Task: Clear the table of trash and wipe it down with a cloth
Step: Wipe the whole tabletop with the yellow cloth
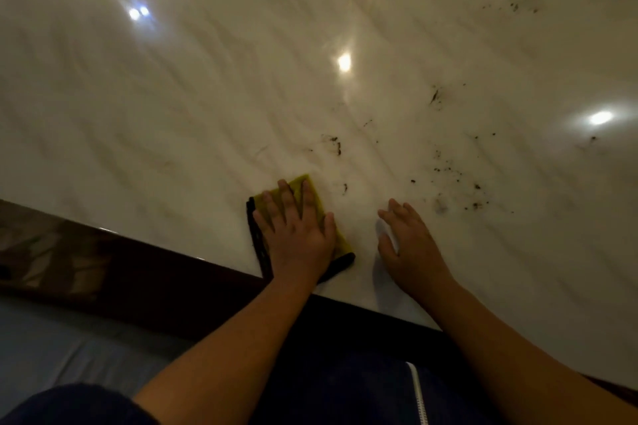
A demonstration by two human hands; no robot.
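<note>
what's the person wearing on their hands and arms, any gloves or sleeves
Nothing. The left hand and right hand are bare: no gloves, rings or watch show in this dim view. Both forearms are uncovered as far as the frame reaches, with no sleeves. Below them is navy clothing with a white stripe.

Bare forearms (241,338), dark blue garment (345,390), white stripe (418,393)

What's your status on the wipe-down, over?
Left hand flat, pressing yellow cloth near table edge. Right hand open beside it, holding nothing. Dark crumbs scattered ahead and right, not yet wiped.
</note>
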